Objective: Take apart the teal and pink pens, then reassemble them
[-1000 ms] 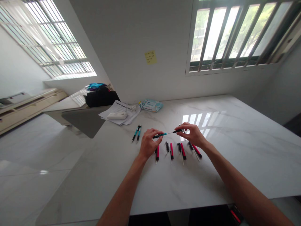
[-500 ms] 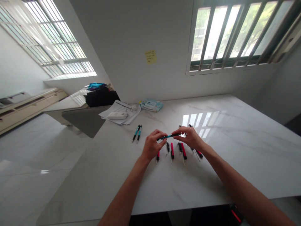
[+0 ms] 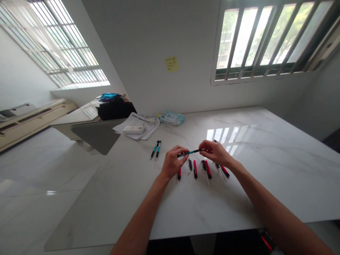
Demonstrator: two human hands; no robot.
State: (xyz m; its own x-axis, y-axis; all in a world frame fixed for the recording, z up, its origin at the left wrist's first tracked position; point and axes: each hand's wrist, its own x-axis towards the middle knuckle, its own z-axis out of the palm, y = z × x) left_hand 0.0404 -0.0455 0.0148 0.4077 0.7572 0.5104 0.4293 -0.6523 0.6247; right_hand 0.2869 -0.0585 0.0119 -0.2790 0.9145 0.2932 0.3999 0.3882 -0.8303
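Note:
Both my hands hold one teal and black pen (image 3: 191,152) level above the white marble table (image 3: 265,177). My left hand (image 3: 174,163) pinches its left end with closed fingers. My right hand (image 3: 216,152) pinches its right end, fingers closed too. Right below the hands lies a row of several red and black pens (image 3: 207,169), some with thin white refills beside them. Two more teal pens (image 3: 156,149) lie side by side to the left of my left hand.
At the table's far left lie a stack of papers with a white remote-like device (image 3: 133,129) and a light blue tissue pack (image 3: 171,118). A black bag (image 3: 115,109) sits beyond. A yellow sticky note (image 3: 171,64) hangs on the wall. Barred windows (image 3: 265,39) stand behind.
The hands came closer together along the teal pen, which looks shorter between them than a second ago. The pen stays level above the row of red pens.

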